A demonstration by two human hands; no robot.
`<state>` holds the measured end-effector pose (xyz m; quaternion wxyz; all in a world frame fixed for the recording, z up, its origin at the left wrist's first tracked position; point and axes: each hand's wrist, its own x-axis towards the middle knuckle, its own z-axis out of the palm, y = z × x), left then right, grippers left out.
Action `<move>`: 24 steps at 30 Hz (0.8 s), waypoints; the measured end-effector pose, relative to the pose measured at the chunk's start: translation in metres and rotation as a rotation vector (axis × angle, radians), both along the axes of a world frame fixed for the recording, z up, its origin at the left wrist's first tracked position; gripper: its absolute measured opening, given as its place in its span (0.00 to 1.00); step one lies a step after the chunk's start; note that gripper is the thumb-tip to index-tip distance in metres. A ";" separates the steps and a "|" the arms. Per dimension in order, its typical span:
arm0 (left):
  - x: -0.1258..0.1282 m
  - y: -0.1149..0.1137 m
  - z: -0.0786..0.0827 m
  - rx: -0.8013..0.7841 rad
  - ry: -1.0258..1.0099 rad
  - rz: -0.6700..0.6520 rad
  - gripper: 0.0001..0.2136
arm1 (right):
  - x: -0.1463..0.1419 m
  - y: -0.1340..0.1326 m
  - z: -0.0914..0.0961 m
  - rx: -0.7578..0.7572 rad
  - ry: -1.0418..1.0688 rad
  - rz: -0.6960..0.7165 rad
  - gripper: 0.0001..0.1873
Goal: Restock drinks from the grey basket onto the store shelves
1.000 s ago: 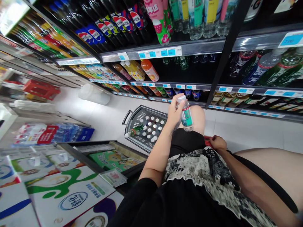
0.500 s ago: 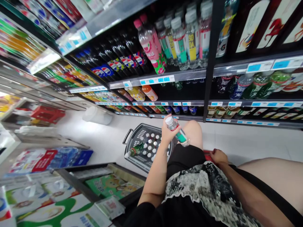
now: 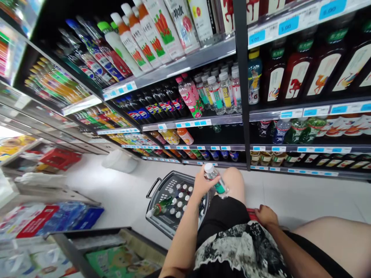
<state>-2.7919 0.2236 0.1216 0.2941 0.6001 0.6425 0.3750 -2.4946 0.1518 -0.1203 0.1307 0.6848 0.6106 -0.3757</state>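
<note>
Shop: drink shelves (image 3: 185,61), price tags (image 3: 191,123), basket (image 3: 162,185).

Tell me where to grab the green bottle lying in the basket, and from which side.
Take the green bottle around its body, coming from above: it lies flat across the upright bottle caps in the basket, so only its upper side is free.

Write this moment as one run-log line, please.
left hand: holds bottle | right hand: on lap | basket: on floor, bottles inside

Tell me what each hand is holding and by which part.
The left hand grips a clear soda bottle around its upper body, just below the white cap. The right hand rests by a red thing; any hold cannot be told.
</note>
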 end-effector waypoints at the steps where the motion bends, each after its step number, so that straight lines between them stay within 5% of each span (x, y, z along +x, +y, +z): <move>1: 0.005 0.000 0.000 0.012 0.012 0.004 0.22 | 0.000 0.000 -0.001 -0.003 0.004 0.000 0.24; 9: 0.020 0.028 0.014 0.067 0.054 -0.089 0.27 | 0.000 -0.001 -0.010 0.017 0.021 0.002 0.25; 13: 0.012 0.075 0.043 0.194 0.093 -0.133 0.28 | -0.001 -0.001 -0.014 0.031 0.020 -0.004 0.25; 19: 0.009 0.158 0.093 0.519 -0.034 0.032 0.30 | -0.003 -0.003 -0.022 0.062 0.013 -0.003 0.24; 24: 0.005 0.215 0.131 0.754 0.252 -0.062 0.27 | -0.004 -0.002 -0.020 0.051 0.032 0.002 0.24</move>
